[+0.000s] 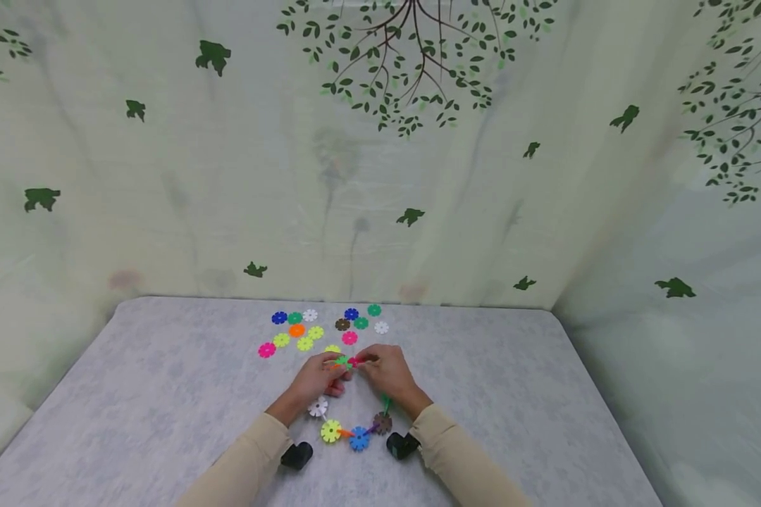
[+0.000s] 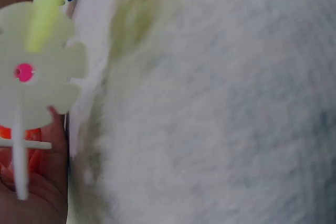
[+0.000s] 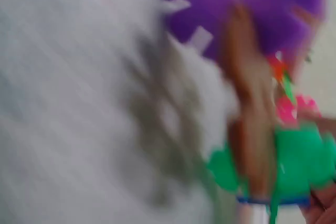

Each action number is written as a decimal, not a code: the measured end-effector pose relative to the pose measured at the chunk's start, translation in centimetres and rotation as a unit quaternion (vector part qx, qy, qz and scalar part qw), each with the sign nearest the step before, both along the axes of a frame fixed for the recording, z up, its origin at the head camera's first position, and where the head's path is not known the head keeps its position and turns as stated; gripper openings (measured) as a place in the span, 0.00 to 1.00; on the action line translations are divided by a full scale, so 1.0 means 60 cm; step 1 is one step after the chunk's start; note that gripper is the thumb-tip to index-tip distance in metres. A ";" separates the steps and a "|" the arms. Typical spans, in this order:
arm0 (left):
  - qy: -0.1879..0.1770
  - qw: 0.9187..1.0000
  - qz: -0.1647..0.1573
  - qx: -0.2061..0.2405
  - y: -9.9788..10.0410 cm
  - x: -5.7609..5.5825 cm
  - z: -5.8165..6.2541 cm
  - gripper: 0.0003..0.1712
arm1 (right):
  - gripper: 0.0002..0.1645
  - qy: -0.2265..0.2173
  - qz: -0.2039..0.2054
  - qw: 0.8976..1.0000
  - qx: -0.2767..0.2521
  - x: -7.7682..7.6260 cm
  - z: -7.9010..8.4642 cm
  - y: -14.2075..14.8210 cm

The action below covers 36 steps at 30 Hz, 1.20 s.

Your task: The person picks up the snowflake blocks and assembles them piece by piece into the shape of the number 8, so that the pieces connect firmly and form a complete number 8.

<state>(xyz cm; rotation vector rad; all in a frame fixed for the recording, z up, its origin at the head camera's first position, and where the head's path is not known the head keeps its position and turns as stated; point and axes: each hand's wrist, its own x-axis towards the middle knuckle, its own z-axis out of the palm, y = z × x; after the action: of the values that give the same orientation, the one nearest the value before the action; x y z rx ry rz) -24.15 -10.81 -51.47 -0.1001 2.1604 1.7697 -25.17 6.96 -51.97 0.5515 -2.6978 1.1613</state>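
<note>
My left hand (image 1: 316, 379) pinches a light green notched flower disc (image 1: 342, 361), with a bit of orange beside it. From the right, my right hand (image 1: 390, 370) pinches a pink disc (image 1: 355, 362) right against the green one. Below the hands curves a chain of linked discs: white (image 1: 318, 406), yellow (image 1: 331, 431), orange (image 1: 346, 434), blue (image 1: 359, 439), purple (image 1: 372, 429), brown (image 1: 383, 423) and green (image 1: 387, 403). Close up, the left wrist view has a white disc (image 2: 52, 87); the right wrist view, blurred, has a purple disc (image 3: 205, 3) and a green disc (image 3: 299, 161).
Loose discs lie beyond the hands on the grey tabletop (image 1: 133, 408), among them a pink disc (image 1: 267, 350), an orange disc (image 1: 297, 330) and a white disc (image 1: 382, 327). Black wrist cameras (image 1: 297, 456) flank the chain. A leaf-printed curtain (image 1: 330, 246) stands behind the table.
</note>
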 end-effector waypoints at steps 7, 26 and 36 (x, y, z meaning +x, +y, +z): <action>-0.013 1.000 0.000 -0.011 -0.003 -0.004 0.005 0.22 | 0.26 -0.120 -0.039 0.992 0.007 0.000 0.012 0.042; -0.008 1.000 0.010 0.017 -0.012 -0.010 -0.008 0.19 | 0.20 -0.161 -0.025 0.984 -0.066 0.000 0.002 0.035; -0.006 0.999 0.030 0.026 -0.009 -0.011 -0.011 0.19 | 0.20 -0.167 -0.013 0.983 -0.081 0.000 0.009 0.020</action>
<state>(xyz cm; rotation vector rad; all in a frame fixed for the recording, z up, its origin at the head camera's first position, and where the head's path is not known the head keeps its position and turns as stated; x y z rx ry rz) -24.81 -11.35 -52.12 -0.1629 2.1233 1.8514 -25.17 8.19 -51.41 0.3197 -2.8271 1.5747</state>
